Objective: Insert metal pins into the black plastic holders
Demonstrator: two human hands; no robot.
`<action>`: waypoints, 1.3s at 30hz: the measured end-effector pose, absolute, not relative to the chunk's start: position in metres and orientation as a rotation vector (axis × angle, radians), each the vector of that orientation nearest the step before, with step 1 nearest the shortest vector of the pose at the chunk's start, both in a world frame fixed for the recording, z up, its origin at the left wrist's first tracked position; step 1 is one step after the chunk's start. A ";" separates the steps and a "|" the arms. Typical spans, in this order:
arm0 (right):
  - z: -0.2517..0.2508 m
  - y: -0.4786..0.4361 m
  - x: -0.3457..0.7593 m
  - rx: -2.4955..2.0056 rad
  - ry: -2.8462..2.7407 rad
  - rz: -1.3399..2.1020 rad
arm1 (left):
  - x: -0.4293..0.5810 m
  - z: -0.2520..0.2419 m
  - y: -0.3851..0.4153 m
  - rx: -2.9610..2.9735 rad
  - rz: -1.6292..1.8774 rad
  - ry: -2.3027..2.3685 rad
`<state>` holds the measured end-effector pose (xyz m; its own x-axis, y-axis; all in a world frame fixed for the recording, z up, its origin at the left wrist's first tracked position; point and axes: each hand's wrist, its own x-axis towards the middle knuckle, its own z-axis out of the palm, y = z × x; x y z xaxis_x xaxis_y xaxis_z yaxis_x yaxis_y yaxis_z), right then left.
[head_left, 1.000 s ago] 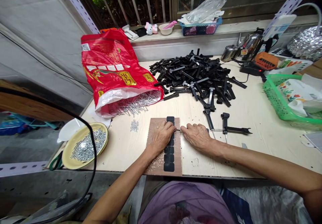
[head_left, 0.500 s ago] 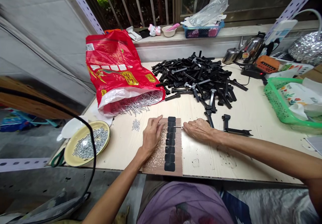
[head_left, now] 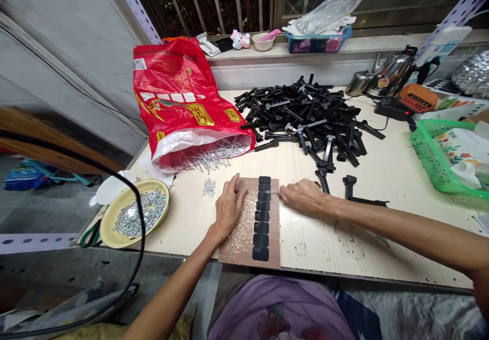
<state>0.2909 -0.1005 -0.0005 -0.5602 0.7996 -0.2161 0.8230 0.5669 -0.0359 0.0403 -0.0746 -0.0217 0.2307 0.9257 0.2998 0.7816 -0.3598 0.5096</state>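
Observation:
A brown board (head_left: 244,248) lies near the front edge of the table. Down its right side runs a column of several black rounded pads (head_left: 261,228). My left hand (head_left: 228,207) rests on the board's upper left part with fingers extended and thumb apart, holding nothing. At the board's right edge, my right hand (head_left: 303,196) is closed around a thin metal rod (head_left: 274,191), smeared by motion, which points left over the upper pads. Whether its tip touches a pad I cannot tell. Pale speckles cover the board between the left hand and the pads.
Behind the hands lies a heap of black plastic parts (head_left: 301,110). A red bag (head_left: 183,95) spills metal pins at left, near a yellow bowl (head_left: 109,223) of small metal pieces. A green basket (head_left: 431,151) stands at right. A black cable (head_left: 143,228) crosses the left foreground.
The view has shifted slightly, moving the scene a little to the right. The metal rod in my right hand is now blurred. My left hand stays on the board.

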 end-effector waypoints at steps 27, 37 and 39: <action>0.003 -0.125 0.277 1.341 2.621 -0.277 | 0.044 -0.023 -0.077 2.361 0.784 1.686; 0.008 -0.128 0.282 1.301 2.666 -0.225 | 0.045 -0.020 -0.079 2.361 0.767 1.688; 0.007 -0.135 0.282 1.156 2.757 -0.188 | 0.045 -0.021 -0.079 2.365 0.764 1.691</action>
